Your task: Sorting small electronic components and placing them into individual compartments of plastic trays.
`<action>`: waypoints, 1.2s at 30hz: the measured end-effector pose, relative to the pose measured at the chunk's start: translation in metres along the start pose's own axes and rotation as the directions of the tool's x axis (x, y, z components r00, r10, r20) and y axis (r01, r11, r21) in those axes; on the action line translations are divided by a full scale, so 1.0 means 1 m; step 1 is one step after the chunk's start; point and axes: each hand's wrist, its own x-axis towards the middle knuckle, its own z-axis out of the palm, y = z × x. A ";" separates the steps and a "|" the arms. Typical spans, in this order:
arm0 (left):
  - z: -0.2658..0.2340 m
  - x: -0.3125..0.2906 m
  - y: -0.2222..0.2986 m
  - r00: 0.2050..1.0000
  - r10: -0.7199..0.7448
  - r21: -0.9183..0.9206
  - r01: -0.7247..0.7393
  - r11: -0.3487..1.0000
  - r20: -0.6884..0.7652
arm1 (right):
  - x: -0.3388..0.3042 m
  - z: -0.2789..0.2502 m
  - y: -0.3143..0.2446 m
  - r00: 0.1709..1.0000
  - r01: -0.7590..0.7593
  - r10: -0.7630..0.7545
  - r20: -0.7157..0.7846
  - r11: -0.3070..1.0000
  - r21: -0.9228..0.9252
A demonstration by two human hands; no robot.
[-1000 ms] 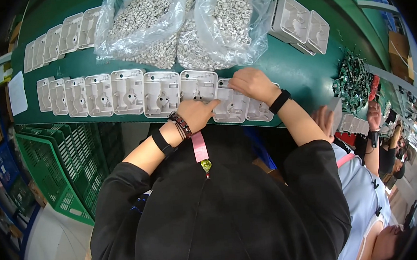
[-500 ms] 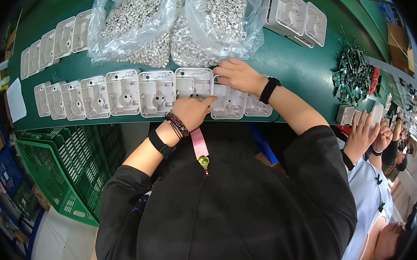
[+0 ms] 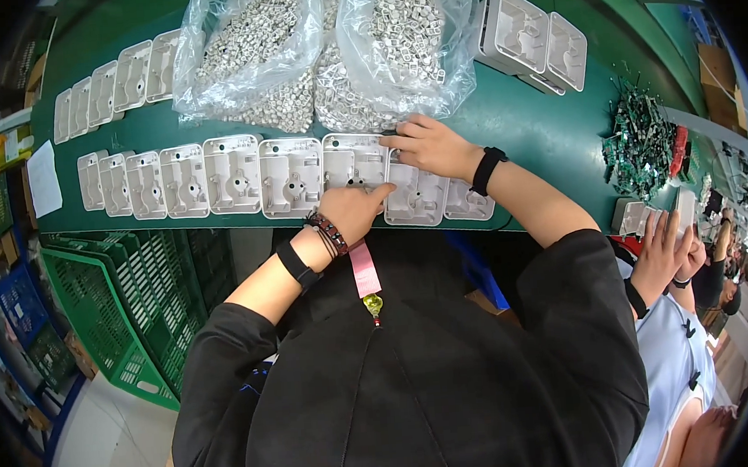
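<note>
Left hand (image 3: 357, 210) lies flat w/ fingers together, tip pressing the lower edge of a white plastic tray (image 3: 354, 161) at the front of the green bench (image 3: 549, 139); it grips nothing. Right hand (image 3: 428, 145) sits just beside it on the next tray (image 3: 416, 198), fingers curled & pinched near that tray's top left corner; can't tell if sth small is held betw. them. Both trays belong to a row of trays (image 3: 205, 176) running left along the bench's front edge. Behind the hands, 2 clear bags of small white parts (image 3: 326, 50). Far right, a pile of green circuit boards (image 3: 642, 141), & a co-worker's hand (image 3: 663, 252) near the bench edge
</note>
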 end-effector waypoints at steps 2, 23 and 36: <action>0.001 0.000 -0.001 1.000 0.015 -0.015 -0.015 1.000 0.005 | 0.000 -0.006 0.001 0.999 -0.034 0.032 0.030 0.997 0.068; -0.036 -0.003 -0.029 0.997 -0.063 -0.121 0.059 0.991 -0.033 | -0.002 -0.010 -0.022 0.943 -0.334 0.330 0.052 0.932 0.143; -0.069 -0.025 -0.053 0.906 -0.063 -0.888 0.423 0.181 0.419 | 0.069 -0.071 -0.087 0.664 -0.526 0.728 -0.174 0.619 0.584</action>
